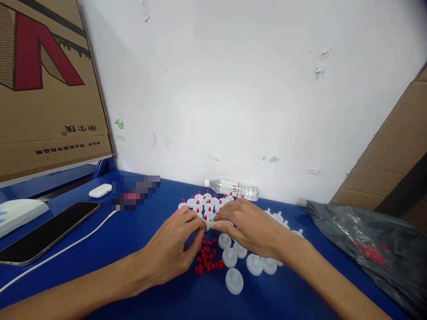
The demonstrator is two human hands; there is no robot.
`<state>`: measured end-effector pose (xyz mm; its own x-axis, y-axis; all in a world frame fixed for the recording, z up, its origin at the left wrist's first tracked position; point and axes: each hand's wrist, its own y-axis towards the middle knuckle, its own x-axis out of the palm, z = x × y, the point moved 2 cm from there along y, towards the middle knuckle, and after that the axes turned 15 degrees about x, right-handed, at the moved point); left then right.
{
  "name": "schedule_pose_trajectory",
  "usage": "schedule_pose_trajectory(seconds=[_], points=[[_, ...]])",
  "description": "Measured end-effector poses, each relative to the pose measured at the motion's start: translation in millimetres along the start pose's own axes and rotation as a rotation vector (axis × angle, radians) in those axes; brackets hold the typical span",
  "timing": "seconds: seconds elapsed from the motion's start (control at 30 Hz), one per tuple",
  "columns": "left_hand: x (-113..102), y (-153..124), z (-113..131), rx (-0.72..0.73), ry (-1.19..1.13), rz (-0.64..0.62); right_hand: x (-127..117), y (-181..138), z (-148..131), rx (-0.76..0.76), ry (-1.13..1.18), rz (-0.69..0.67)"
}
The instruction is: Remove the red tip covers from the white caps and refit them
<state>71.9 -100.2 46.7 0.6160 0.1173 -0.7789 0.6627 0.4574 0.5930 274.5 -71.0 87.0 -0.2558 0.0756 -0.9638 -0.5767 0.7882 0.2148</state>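
Two hands meet over table (133, 249): my left hand (173, 249) and right hand (248, 229) pinch one disc (208, 225), small, round, white, fingertips closed on it; red caps (208, 260) just below.

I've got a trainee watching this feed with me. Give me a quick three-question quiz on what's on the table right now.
1. True or false: the water bottle stands upright at the wall.
2. The small loose caps piled by the left hand are: A green, B red, C yellow.
3. Over what do the left hand's fingertips meet those of the right hand?
Key: 1 false, it lies on its side. 2 B. 3 the white discs on the blue table.
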Motion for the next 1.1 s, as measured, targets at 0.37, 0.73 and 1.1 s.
schedule_pose_trajectory(seconds=[0.37,0.73,1.1], points=[[-2.8,-1.2,2.0,0.006,0.045,0.042,-2.9,-7.1,-25.3,-0.072,0.024,0.023],[-1.9,-2.3,-0.8,0.018,-0.043,-0.098,3.4,-9.8,-36.4,-0.103,0.020,0.019],[-6.6,-0.9,2.2,-0.093,-0.102,-0.045,-14.7,-3.2,-14.9,-0.075,-0.169,0.103]])
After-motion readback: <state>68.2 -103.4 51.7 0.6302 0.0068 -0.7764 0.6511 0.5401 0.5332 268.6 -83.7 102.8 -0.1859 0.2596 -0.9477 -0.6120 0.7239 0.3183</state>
